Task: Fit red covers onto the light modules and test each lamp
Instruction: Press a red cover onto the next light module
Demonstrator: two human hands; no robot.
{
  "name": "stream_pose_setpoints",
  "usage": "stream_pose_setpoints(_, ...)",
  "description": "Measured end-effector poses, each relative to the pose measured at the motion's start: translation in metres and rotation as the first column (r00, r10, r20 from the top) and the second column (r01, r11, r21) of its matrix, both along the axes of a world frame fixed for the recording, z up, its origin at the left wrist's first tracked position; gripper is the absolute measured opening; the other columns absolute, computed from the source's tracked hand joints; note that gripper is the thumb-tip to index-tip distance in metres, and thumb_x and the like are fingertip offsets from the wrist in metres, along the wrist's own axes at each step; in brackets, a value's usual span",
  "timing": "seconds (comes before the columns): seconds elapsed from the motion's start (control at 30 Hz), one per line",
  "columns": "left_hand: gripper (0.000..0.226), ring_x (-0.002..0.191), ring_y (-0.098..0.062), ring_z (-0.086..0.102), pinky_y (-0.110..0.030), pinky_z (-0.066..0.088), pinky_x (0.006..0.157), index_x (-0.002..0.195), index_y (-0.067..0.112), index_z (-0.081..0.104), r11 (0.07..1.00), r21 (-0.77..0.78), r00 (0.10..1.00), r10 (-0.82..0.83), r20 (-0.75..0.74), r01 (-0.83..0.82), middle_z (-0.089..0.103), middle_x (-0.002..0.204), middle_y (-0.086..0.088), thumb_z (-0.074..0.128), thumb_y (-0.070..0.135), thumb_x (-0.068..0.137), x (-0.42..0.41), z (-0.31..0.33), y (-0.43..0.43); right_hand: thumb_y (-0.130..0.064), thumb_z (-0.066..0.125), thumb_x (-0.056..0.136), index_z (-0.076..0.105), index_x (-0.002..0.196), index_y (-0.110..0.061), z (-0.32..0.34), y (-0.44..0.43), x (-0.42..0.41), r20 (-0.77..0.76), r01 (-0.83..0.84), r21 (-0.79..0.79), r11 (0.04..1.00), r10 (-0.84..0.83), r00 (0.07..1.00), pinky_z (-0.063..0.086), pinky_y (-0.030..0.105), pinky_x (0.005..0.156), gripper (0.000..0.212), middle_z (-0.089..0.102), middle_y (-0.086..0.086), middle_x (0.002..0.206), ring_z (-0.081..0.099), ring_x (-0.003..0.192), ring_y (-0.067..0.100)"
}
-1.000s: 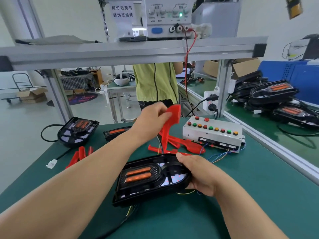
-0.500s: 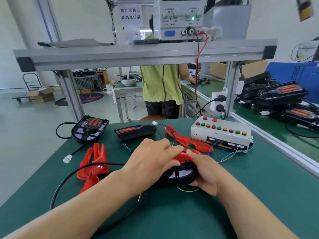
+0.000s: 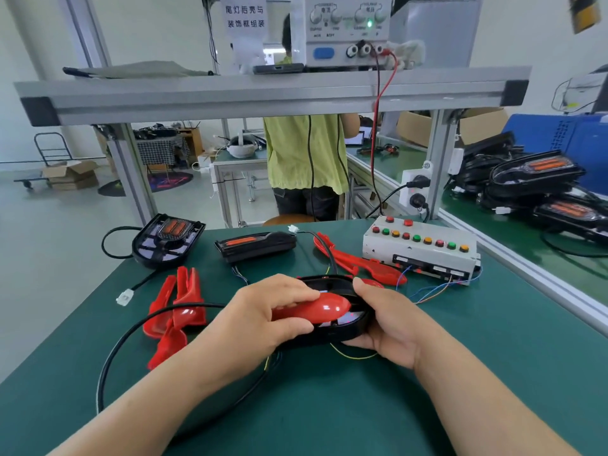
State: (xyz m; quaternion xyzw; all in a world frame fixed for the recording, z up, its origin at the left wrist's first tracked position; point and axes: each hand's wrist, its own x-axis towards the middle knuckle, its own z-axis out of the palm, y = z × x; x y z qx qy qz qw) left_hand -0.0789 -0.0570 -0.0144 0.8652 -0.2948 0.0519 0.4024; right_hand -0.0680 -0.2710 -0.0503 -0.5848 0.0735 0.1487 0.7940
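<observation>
A black light module (image 3: 342, 330) lies on the green bench in front of me. My right hand (image 3: 391, 324) grips its right end, thumb over the rim. A glossy red cover (image 3: 316, 310) lies on top of the module, and my left hand (image 3: 269, 319) holds it down with fingers curled over its left part. Loose red covers lie in a pile at the left (image 3: 176, 311) and behind the module (image 3: 358, 263). Two more black modules (image 3: 166, 238) (image 3: 256, 245) sit at the back of the bench.
A white test box with coloured buttons (image 3: 421, 250) stands at the back right, thin wires trailing from it. A black cable (image 3: 131, 337) loops across the bench at left. A shelf beam (image 3: 263, 93) carries a power supply (image 3: 345, 31). A person in a green shirt (image 3: 306, 153) stands beyond.
My left hand brought the red cover down from mid-air onto the module and now holds it there. The module has turned so its long side faces me.
</observation>
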Motion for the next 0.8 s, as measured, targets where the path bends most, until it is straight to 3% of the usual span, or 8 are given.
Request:
stream_pose_setpoints(0.1,0.038,0.108,0.006,0.056,-0.004,0.036,0.091,0.12,0.031,0.071,0.998,0.057,1.0,0.028,0.003,-0.028,0.059,0.117,0.023,0.075,0.015,0.086,-0.006,0.003,-0.009,-0.031,0.039,0.106,0.072,0.108,-0.016,0.001,-0.002,-0.001,0.031,-0.036,0.02,0.999,0.036,0.999,0.059,0.033,0.059,0.037,0.077,0.008,0.095,0.074,0.075,0.019)
stream_pose_setpoints(0.23,0.042,0.117,0.008,0.043,0.002,0.024,0.096,0.136,0.032,0.057,0.974,0.226,0.996,-0.024,0.091,0.003,0.046,0.131,0.022,0.058,0.016,0.097,-0.014,0.004,-0.015,-0.027,0.04,0.104,0.076,0.104,-0.016,0.001,-0.002,-0.001,0.089,-0.065,0.023,0.998,0.063,0.994,0.059,0.036,0.061,0.037,0.075,0.011,0.101,0.073,0.082,0.021)
stream_pose_setpoints(0.37,0.04,0.117,0.005,0.047,-0.008,0.03,0.103,0.132,0.029,0.063,0.986,0.163,0.997,0.015,0.079,-0.028,0.05,0.127,0.022,0.062,0.011,0.096,-0.016,0.001,-0.016,-0.025,0.042,0.104,0.076,0.105,-0.014,0.0,-0.002,-0.001,0.122,-0.05,0.018,0.999,0.047,0.991,0.059,0.038,0.064,0.036,0.075,0.013,0.105,0.072,0.084,0.023)
stream_pose_setpoints(0.5,0.039,0.115,-0.001,0.05,-0.015,0.037,0.1,0.128,0.023,0.066,0.991,0.134,0.992,-0.018,0.123,0.001,0.053,0.122,0.019,0.062,0.004,0.095,-0.02,-0.004,-0.015,-0.023,0.041,0.105,0.069,0.113,-0.008,0.002,-0.002,-0.002,0.146,-0.025,0.007,1.0,0.024,0.989,0.06,0.04,0.064,0.033,0.075,0.012,0.099,0.072,0.08,0.022)
stream_pose_setpoints(0.8,0.039,0.119,0.001,0.05,-0.008,0.033,0.1,0.127,0.023,0.067,0.996,0.083,0.991,0.015,0.135,-0.026,0.055,0.122,0.02,0.063,0.003,0.094,-0.021,-0.009,-0.011,-0.022,0.042,0.104,0.068,0.11,-0.006,0.004,-0.001,-0.004,0.152,0.003,-0.009,1.0,-0.002,0.988,0.06,0.041,0.065,0.03,0.071,0.012,0.094,0.068,0.078,0.022)
